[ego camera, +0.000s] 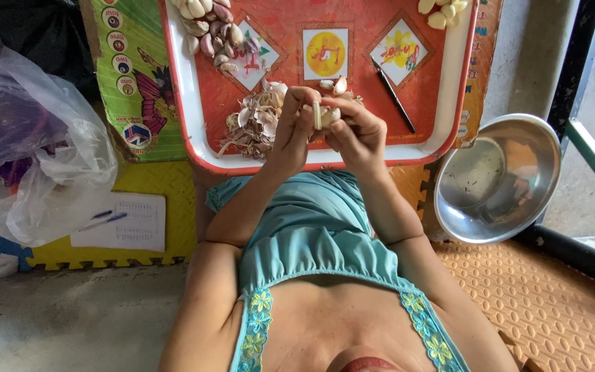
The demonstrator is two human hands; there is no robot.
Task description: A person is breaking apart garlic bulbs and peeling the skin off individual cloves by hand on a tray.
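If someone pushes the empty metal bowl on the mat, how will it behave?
The metal bowl looks thin and holds nothing, so it is probably light. Its rounded sides suggest it may rock or tip. The bumpy orange mat could resist sliding.

Pale garlic clove (319, 115), upright, between fingertips.

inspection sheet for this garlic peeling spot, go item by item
surface: red tray with white rim, on foam mats
job's things: garlic clove held between both hands; unpeeled cloves at tray's far left, peeled cloves far right
clutter: skins pile, black pen, plastic bags, paper sheet, empty steel bowl
grippers: left hand and right hand both pinch the clove
cables: nothing seen
surroundings: concrete floor, metal frame at right
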